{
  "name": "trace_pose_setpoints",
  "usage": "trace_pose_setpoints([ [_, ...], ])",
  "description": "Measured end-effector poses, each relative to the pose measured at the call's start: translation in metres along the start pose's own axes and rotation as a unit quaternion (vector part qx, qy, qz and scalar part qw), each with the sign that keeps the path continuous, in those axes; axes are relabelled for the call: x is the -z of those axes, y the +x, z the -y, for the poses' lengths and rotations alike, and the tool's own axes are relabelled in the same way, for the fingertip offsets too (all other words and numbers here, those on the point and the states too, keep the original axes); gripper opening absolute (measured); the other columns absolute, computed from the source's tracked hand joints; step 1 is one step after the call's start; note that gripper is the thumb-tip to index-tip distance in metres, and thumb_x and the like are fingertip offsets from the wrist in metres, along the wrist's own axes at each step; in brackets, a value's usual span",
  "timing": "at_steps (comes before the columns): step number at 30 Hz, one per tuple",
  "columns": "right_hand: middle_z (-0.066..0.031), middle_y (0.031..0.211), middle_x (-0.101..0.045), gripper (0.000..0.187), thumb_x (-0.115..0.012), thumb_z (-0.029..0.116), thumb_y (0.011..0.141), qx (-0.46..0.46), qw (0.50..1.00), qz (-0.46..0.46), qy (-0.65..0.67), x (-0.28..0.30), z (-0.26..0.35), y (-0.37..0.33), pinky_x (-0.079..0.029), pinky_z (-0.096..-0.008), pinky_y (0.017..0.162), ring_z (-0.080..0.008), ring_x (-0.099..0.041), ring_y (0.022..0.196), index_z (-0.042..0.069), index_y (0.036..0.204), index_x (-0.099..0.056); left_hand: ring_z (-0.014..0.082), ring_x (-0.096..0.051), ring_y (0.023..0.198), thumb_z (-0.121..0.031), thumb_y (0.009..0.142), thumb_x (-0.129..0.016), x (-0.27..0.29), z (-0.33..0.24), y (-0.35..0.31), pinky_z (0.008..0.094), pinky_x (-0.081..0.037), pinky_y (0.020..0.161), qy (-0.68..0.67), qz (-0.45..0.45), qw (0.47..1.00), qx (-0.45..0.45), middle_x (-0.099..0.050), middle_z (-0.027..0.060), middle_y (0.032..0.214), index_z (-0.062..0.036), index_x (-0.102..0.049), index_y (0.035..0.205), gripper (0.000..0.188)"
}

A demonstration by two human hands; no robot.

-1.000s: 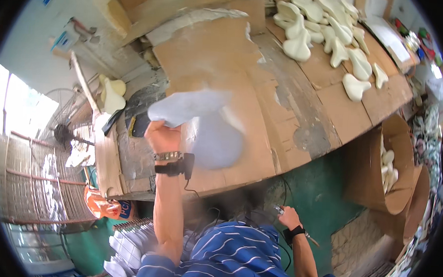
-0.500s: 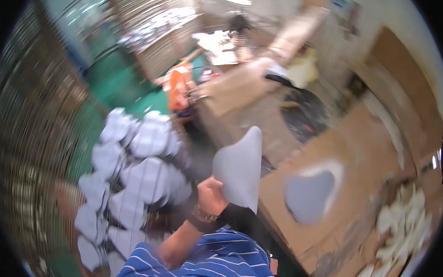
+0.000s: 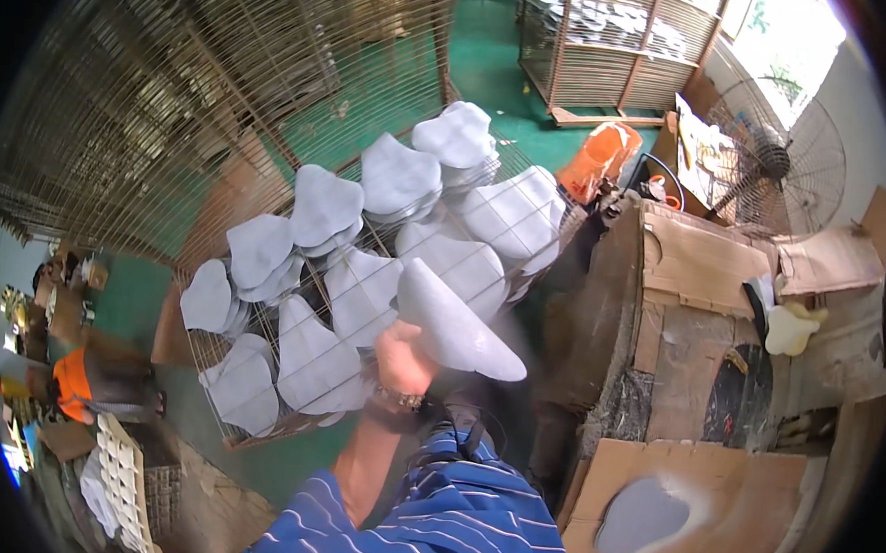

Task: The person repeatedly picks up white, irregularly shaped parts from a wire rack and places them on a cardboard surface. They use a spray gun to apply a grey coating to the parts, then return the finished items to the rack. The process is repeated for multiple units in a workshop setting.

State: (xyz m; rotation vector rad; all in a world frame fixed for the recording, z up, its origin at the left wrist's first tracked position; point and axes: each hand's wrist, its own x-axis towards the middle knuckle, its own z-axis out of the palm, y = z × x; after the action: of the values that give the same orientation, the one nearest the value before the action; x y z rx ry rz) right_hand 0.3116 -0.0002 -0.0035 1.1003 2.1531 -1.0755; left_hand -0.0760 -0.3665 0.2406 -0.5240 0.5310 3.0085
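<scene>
- Head view: at the upper left we see a tall rack of thin brown wire [image 3: 172, 92], the largest thing around us.
- On our right we have a long bench covered in torn brown cardboard [image 3: 699, 260], its near edge facing us.
- Between rack and bench we find a wide wire-grid tray [image 3: 231, 444], tilted in our view; stacks of pale grey, rounded-triangular pads [image 3: 368, 283] fill it from edge to edge, thin wires crossing in front of several.
- Beyond the bench's end edge we see a round wire-caged fan [image 3: 772, 159].
- Just outside the bench's end corner, on our side, we see a crumpled orange plastic sack [image 3: 601, 163].
- Near the bench's opposite end corner we spot a cream-yellow moulded piece [image 3: 791, 329].
- Just in from the bench's near edge we see a flat grey pad [image 3: 641, 519] on cardboard, whitish residue beside it.
- We hold one smooth, pale grey, pointed pad [image 3: 455, 325], tilted, before the tray's bench-facing edge; we cannot tell whether it touches those behind.
- Our left hand [image 3: 405, 361] is clamped on that pad's side; our right hand is out of sight, so we cannot tell its grip.
- Round our left wrist we wear a linked bracelet [image 3: 400, 398].
</scene>
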Motion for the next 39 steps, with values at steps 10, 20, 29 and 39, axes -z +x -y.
trace_pose_setpoints([
  [10, -0.0259, 0.081, -0.068, 0.031, -0.070, 0.026, 0.084, 0.027, 0.998, 0.035, -0.054, 0.014, 0.030, 0.025, -0.053, -0.0480, 0.067, -0.0412, -0.070, 0.077, 0.003, 0.103, -0.075, 0.0344, -0.063, 0.118, -0.011, 0.071, -0.057, 0.018, -0.061, 0.002, 0.0508, -0.047, 0.107, -0.003, -0.090, 0.991, -0.103, -0.068, 0.0128, 0.124, -0.0004, -0.061, 0.124, 0.054],
  [20, -0.0267, 0.085, -0.068, 0.031, -0.069, 0.028, 0.085, 0.085, 0.983, 0.087, -0.136, 0.026, 0.056, 0.054, -0.053, -0.0493, 0.069, -0.0423, -0.070, 0.080, 0.004, 0.105, -0.075, 0.0331, -0.066, 0.109, -0.006, 0.072, -0.057, 0.108, -0.299, -0.013, 0.0514, -0.051, 0.100, -0.017, -0.068, 0.880, -0.471, -0.069, 0.0110, 0.116, -0.0025, -0.064, 0.114, 0.042],
  [29, -0.0274, 0.088, -0.069, 0.032, -0.068, 0.029, 0.087, 0.108, 0.975, 0.100, -0.166, 0.035, 0.077, 0.064, -0.053, -0.0505, 0.070, -0.0433, -0.070, 0.083, 0.005, 0.106, -0.075, 0.0332, -0.054, 0.120, -0.020, 0.087, -0.058, 0.340, -0.302, -0.112, 0.0592, -0.053, 0.095, -0.071, -0.505, 0.674, -0.535, -0.057, 0.0089, 0.129, -0.0137, -0.056, 0.133, 0.047],
  [39, -0.0281, 0.092, -0.069, 0.032, -0.068, 0.030, 0.088, 0.093, 0.977, 0.093, -0.166, 0.046, 0.065, 0.060, -0.053, -0.0519, 0.072, -0.0444, -0.069, 0.086, 0.006, 0.108, -0.075, 0.0387, -0.058, 0.122, -0.008, 0.086, -0.077, 0.379, -0.227, -0.114, 0.0504, -0.058, 0.092, 0.298, -0.814, 0.401, -0.295, -0.055, 0.0205, 0.131, -0.0125, -0.044, 0.149, 0.071],
])
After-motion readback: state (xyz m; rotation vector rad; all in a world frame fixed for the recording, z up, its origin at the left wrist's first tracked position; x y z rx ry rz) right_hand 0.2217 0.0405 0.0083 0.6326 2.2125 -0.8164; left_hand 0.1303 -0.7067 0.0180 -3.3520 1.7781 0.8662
